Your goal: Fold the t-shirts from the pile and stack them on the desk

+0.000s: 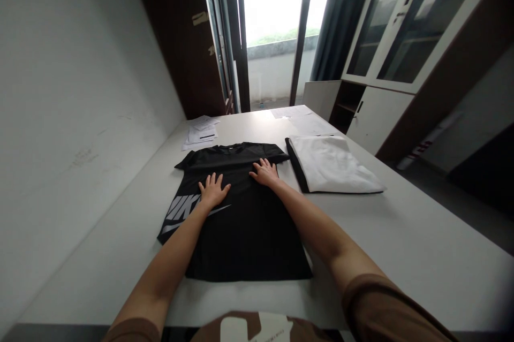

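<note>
A black T-shirt (249,235) with a light grey logo and lettering lies spread out on the white table, its neckline at the far side and its hem toward me. My left hand (213,191) rests on the shirt's left chest area, fingers apart, just above the logo. Farther up on the right, near the sleeve, my right hand (265,172) lies on the same shirt with its fingers spread. Neither hand grips the cloth. To the right of the shirt is a stack of folded cloth (333,162), white on top and black underneath.
The white table (401,245) runs along a wall (72,117) on the left. Loose papers (202,132) lie at its far left, and more sheets (292,112) at the far end. A white cabinet (381,114) with glass doors stands on the right, beyond the table edge.
</note>
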The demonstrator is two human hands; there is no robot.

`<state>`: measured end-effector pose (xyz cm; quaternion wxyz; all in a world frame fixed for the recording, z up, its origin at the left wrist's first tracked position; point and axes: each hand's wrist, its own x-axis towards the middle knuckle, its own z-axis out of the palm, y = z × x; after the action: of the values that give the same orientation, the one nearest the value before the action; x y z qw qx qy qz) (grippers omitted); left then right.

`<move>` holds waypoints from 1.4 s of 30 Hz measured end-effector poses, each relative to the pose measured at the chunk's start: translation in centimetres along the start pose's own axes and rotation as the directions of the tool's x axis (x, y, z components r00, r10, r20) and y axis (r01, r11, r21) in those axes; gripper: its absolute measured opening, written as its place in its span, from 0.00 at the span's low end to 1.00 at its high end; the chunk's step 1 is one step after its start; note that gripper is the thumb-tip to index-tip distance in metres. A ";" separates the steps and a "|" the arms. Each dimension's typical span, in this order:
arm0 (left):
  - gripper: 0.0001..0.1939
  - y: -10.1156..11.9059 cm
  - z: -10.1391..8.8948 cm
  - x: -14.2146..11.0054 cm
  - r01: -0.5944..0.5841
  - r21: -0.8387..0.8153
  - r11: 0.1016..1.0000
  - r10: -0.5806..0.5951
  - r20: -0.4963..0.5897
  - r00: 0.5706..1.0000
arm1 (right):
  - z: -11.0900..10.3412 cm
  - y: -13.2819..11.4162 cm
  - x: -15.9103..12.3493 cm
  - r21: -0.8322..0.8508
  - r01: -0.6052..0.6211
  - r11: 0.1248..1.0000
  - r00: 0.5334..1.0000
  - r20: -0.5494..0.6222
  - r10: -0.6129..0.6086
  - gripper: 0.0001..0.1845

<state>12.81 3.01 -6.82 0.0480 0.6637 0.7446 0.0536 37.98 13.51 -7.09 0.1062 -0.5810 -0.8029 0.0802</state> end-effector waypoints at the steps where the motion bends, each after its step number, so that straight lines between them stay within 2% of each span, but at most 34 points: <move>1: 0.40 -0.6 0.3 0.4 0.007 0.012 1.000 -0.007 0.015 1.000 | 0.3 -0.1 0.0 0.005 0.013 1.000 1.000 0.014 -0.013 0.36; 5: 0.42 -1.9 0.6 1.8 -0.022 0.016 1.000 0.022 0.030 0.999 | 0.9 0.1 0.0 0.007 0.053 0.999 0.998 0.014 -0.053 0.36; 13: 0.40 -2.5 0.8 4.2 -0.033 -0.012 0.999 0.034 0.010 0.999 | 1.2 0.2 1.1 -0.007 0.062 0.998 0.997 -0.053 -0.062 0.33; 16: 0.36 -2.5 0.9 4.3 -0.050 -0.035 0.998 0.048 -0.069 0.996 | 1.2 0.3 1.1 -0.011 0.076 0.997 0.994 -0.074 -0.077 0.32; 19: 0.28 -3.0 1.1 3.9 -0.159 -0.079 0.984 0.140 -0.205 0.969 | 1.2 0.5 0.8 -0.009 0.099 0.995 0.991 -0.088 -0.100 0.30; 21: 0.24 -3.9 1.1 3.7 -0.236 -0.104 0.966 0.202 -0.267 0.942 | 1.2 0.6 0.6 -0.011 0.095 0.995 0.991 -0.096 -0.096 0.29; 23: 0.22 -5.4 0.9 3.6 -0.250 -0.100 0.963 0.215 -0.277 0.937 | 1.1 0.6 0.5 -0.016 0.088 0.996 0.991 -0.098 -0.089 0.29; 25: 0.24 -7.4 0.7 3.6 -0.182 -0.062 0.981 0.161 -0.258 0.953 | 1.0 0.5 0.5 -0.019 0.085 0.996 0.992 -0.094 -0.087 0.29; 28: 0.30 -10.6 0.4 3.3 -0.005 -0.005 1.000 0.004 -0.206 0.979 | 0.9 0.4 0.4 -0.020 0.075 0.997 0.994 -0.075 -0.076 0.29; 32: 0.33 -13.4 0.2 2.4 0.183 0.009 0.983 -0.179 -0.160 0.971 | 0.9 0.5 0.1 -0.022 0.076 0.997 0.996 -0.052 -0.077 0.30; 36: 0.34 -14.3 -0.1 1.5 0.269 0.017 0.963 -0.263 -0.145 0.954 | 0.8 0.5 -0.2 -0.030 0.062 0.998 0.997 -0.039 -0.063 0.31; 42: 0.34 -13.6 -0.5 0.9 0.269 0.018 0.963 -0.265 -0.126 0.956 | 0.7 0.5 -0.4 -0.025 0.054 0.998 0.997 -0.047 -0.055 0.30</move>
<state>-0.71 2.37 -8.29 -0.0024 0.5533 0.8296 0.0744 38.38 13.29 -7.96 0.1206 -0.5619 -0.8166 0.0540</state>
